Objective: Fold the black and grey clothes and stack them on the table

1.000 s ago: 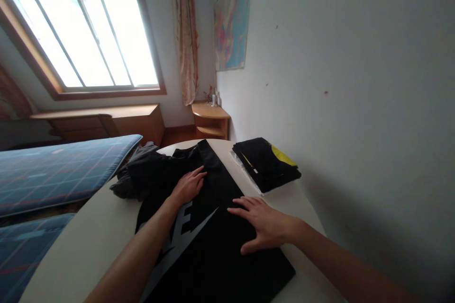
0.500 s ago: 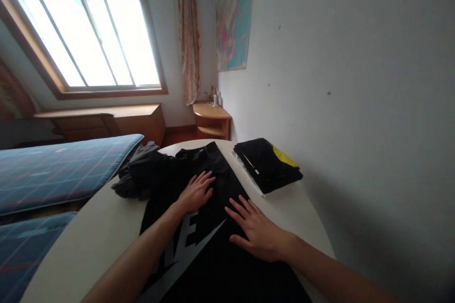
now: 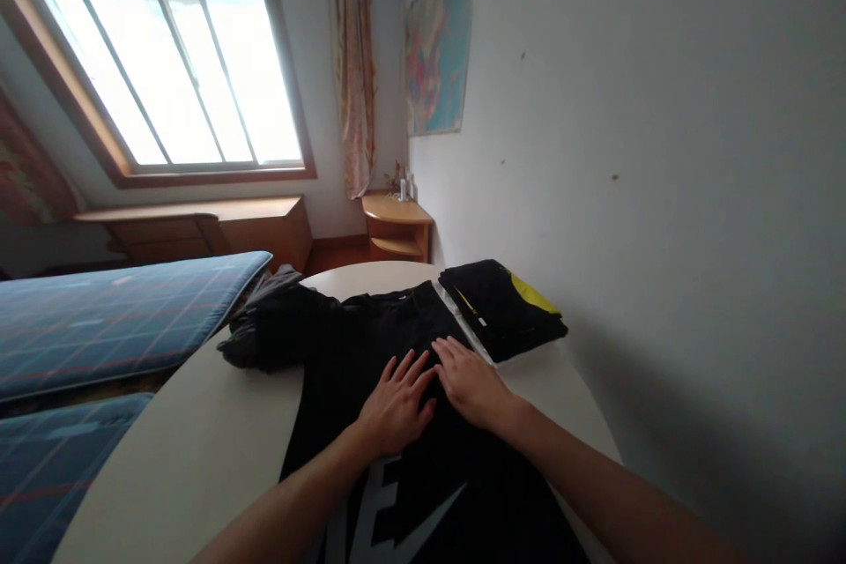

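Observation:
A black T-shirt with large grey lettering and a swoosh lies spread over the round table, its neck end away from me. Flat on its middle rests my left hand, fingers spread. My right hand also lies on the cloth, fingers stretched out, its tips close to the left fingertips. Neither hand grips the fabric. At the upper left of the shirt is a crumpled heap of dark clothes. To the upper right sits a folded stack of black garments with a yellow patch and a white layer beneath.
The pale round table stands beside the white wall on my right. Blue checked mattresses lie to the left. Further back are a wooden desk, a small corner shelf and a window.
The T-shirt's top has shifted right, toward the folded stack. My left hand has moved right and nearer to me; my right hand has slid slightly farther away, and the hands are now closer together.

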Motion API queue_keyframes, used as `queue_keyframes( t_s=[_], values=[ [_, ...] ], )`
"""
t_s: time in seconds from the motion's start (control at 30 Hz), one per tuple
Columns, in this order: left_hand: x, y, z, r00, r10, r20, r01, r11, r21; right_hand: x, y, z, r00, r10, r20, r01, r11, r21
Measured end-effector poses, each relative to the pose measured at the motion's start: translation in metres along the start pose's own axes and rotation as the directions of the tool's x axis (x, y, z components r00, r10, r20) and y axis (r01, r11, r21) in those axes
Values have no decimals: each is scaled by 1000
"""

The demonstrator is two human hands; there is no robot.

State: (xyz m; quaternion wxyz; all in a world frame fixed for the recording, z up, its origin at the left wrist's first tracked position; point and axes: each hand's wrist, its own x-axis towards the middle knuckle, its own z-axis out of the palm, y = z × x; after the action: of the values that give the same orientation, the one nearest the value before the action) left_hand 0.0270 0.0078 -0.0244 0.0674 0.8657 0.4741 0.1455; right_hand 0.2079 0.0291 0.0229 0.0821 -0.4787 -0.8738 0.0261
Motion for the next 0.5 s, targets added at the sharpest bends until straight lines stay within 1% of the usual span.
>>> queue_keyframes(
  t_s=[0.07, 0.17, 0.27, 0.33, 0.43, 0.5],
  values=[
    [-3, 5, 1, 1000, 2, -15, -2, 1000, -6, 19, 10, 11, 1000, 15, 3, -15, 1000, 24],
    [-7, 9, 1, 1000, -10, -21, 9, 1000, -16, 49, 16, 20, 996, 80, 31, -82, 991, 109],
    [-9, 12, -1, 1000, -29, -8, 29, 999, -36, 74, 15, 27, 979, 164, 123, -185, 965, 184],
    [-9, 13, -2, 999, -51, -12, 50, 998, -49, 86, 13, 32, 962, 201, 187, -236, 953, 190],
    [-8, 10, -3, 993, -98, -64, 94, 993, -72, 98, 11, 40, 947, 239, 216, -277, 947, 165],
    [-7, 3, -9, 982, -127, -138, 118, 990, -73, 102, 9, 44, 936, 271, 222, -308, 939, 151]
  ],
)
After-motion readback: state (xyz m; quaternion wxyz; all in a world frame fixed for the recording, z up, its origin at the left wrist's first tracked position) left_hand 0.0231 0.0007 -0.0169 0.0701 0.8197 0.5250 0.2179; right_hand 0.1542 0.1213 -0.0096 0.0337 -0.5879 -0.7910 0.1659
